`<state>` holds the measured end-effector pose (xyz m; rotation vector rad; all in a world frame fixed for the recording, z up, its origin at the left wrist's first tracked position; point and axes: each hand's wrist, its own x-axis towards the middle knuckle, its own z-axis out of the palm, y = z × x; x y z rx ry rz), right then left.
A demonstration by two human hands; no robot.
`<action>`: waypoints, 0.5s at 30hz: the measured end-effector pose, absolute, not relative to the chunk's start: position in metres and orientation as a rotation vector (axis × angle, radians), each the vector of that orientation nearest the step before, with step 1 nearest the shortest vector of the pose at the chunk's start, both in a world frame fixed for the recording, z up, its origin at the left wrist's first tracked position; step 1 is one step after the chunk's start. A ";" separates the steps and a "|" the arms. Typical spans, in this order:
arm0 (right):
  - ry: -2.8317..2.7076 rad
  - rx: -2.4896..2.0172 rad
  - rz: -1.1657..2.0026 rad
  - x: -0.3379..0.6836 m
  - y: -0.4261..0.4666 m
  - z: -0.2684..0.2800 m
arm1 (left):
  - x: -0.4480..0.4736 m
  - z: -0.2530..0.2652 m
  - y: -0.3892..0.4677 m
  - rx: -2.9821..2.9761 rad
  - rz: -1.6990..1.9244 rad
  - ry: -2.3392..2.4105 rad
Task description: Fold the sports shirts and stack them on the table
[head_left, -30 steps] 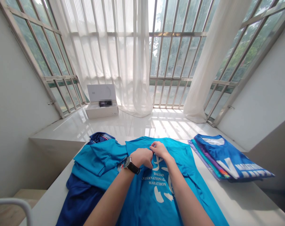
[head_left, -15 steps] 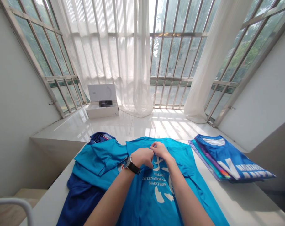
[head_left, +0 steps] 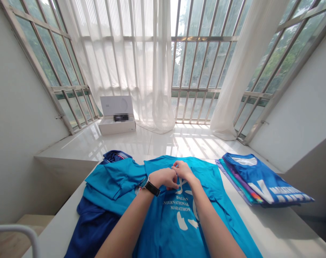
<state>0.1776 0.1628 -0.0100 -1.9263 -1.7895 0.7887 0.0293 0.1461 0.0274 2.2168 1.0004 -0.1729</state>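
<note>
A bright blue T-shirt [head_left: 176,229] printed with white "Dalian International Marathon" lettering lies spread in front of me. Over its upper chest my left hand [head_left: 165,177], with a black-strapped watch on the wrist, is closed with its fingers curled. My right hand [head_left: 182,170] is pinched closed right beside it, and the fingertips of both meet just above the print. Whatever they grip, if anything, is hidden by the fingers. To the left, one sleeve [head_left: 114,179] lies bunched over dark navy clothing [head_left: 94,233].
A stack of folded shirts [head_left: 267,182] sits on the white table [head_left: 283,229] at right. An open white box [head_left: 117,126] stands on the tiled sill [head_left: 152,143] by sheer curtains [head_left: 152,71] and barred windows. A white curved rail [head_left: 23,230] is at lower left.
The fingers of my left hand have curled in, and its thumb no longer points down over the print. My right hand has barely moved, and the T-shirt lies as before.
</note>
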 end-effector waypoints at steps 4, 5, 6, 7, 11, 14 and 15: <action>-1.806 -1.789 0.775 0.175 0.150 0.036 | 0.025 0.015 0.154 2.197 -0.121 0.961; -1.801 -1.744 0.756 0.174 0.145 0.050 | 0.024 0.013 0.155 2.196 -0.111 0.961; -1.794 -1.695 0.730 0.175 0.139 0.064 | 0.023 0.011 0.156 2.198 -0.099 0.965; -1.788 -1.638 0.699 0.177 0.132 0.075 | 0.023 0.009 0.157 2.201 -0.088 0.968; -1.893 -1.565 0.530 0.203 0.106 0.091 | 0.022 0.004 0.160 2.194 -0.064 0.984; -1.963 -1.683 0.415 0.245 0.088 0.068 | 0.022 0.003 0.161 2.166 -0.056 0.966; -1.960 -1.742 0.405 0.260 0.082 0.055 | 0.022 0.003 0.162 2.162 -0.047 0.963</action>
